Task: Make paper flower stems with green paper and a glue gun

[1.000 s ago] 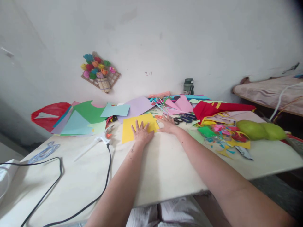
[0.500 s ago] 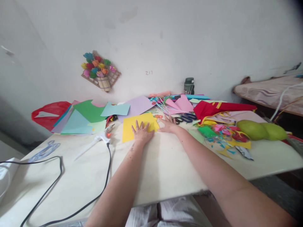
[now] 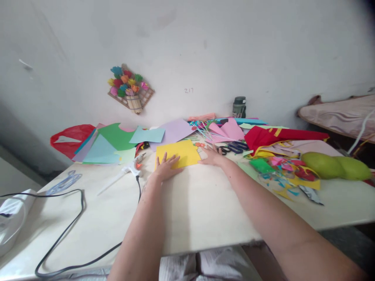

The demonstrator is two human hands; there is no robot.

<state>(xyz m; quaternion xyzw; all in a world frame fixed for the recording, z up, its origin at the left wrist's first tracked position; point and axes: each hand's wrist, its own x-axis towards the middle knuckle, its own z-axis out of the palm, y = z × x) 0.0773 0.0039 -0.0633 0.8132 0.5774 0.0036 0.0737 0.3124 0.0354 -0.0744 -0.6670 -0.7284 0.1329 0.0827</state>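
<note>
A yellow sheet of paper lies flat on the pale table in front of me. My left hand rests with spread fingers over the sheet's lower left part. At the sheet's right edge is my right hand, its fingers apart and the thumb side by the corner. Just beyond the right fingertips lie small orange paper pieces. Dark-handled scissors sit right of that hand. A white glue gun lies left of my left hand.
Coloured paper sheets and a red plastic bag spread along the back left. A black cord loops across the left. At right are red cloth, paper scraps and green rounded objects. A bottle stands by the wall.
My left hand has slid left and slightly down across the yellow sheet. My right hand stays near the sheet's right edge. The view has turned slightly left.
</note>
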